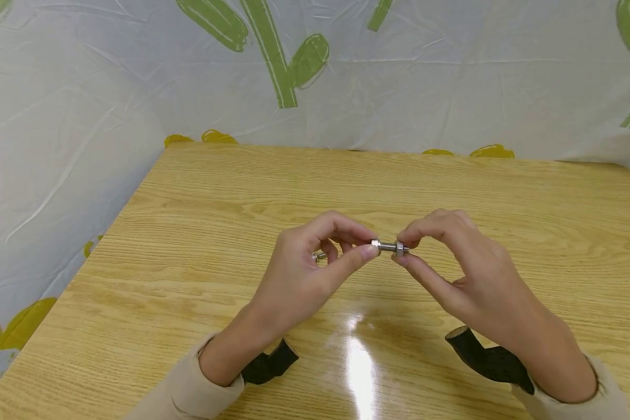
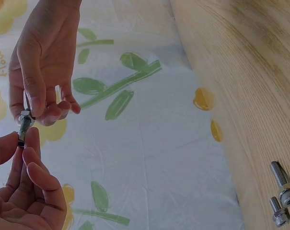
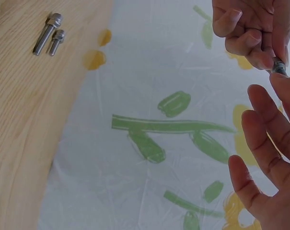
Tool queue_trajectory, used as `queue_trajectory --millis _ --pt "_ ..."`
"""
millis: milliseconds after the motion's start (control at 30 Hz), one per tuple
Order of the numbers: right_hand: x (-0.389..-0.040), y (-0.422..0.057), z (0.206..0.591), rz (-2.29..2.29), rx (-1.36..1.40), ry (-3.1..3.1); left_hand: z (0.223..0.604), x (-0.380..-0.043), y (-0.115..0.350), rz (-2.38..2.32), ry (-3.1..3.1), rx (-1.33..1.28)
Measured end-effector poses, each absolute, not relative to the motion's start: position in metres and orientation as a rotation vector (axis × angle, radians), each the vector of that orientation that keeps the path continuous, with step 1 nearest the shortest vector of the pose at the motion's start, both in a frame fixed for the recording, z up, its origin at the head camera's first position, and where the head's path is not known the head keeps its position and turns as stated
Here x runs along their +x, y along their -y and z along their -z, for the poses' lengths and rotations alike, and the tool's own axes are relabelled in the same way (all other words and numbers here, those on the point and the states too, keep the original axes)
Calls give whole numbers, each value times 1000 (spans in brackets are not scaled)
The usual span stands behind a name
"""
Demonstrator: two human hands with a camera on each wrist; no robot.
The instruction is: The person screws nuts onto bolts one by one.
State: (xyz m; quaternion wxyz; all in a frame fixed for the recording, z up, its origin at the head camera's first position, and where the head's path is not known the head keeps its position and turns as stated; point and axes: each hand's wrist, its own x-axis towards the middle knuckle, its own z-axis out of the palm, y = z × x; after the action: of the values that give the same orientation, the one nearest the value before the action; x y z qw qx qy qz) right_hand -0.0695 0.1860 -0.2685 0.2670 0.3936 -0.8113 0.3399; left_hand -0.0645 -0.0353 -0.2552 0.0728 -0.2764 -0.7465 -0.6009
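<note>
Above the wooden table, a silver bolt (image 1: 387, 247) is held almost level between both hands. My left hand (image 1: 299, 274) pinches its head end between thumb and fingers. At the other end my right hand (image 1: 475, 274) pinches a hex nut (image 1: 399, 248) on the thread, and a short tip of the bolt sticks out past it. The left wrist view shows the same nut (image 2: 25, 115) and bare thread between the two hands. In the right wrist view, fingers cover most of the bolt (image 3: 278, 66).
Two more bolts, a larger one (image 2: 280, 175) and a smaller one (image 2: 278, 211), lie side by side on the table (image 1: 215, 192). In the head view my left hand mostly hides them. A flower-printed cloth (image 1: 399, 87) hangs behind the table and at its left.
</note>
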Motion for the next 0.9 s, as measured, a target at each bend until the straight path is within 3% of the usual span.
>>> queue_trajectory --millis 900 --pt "-75 -186 274 -881 1116 2219 240 -55 33 1789 2314 -836"
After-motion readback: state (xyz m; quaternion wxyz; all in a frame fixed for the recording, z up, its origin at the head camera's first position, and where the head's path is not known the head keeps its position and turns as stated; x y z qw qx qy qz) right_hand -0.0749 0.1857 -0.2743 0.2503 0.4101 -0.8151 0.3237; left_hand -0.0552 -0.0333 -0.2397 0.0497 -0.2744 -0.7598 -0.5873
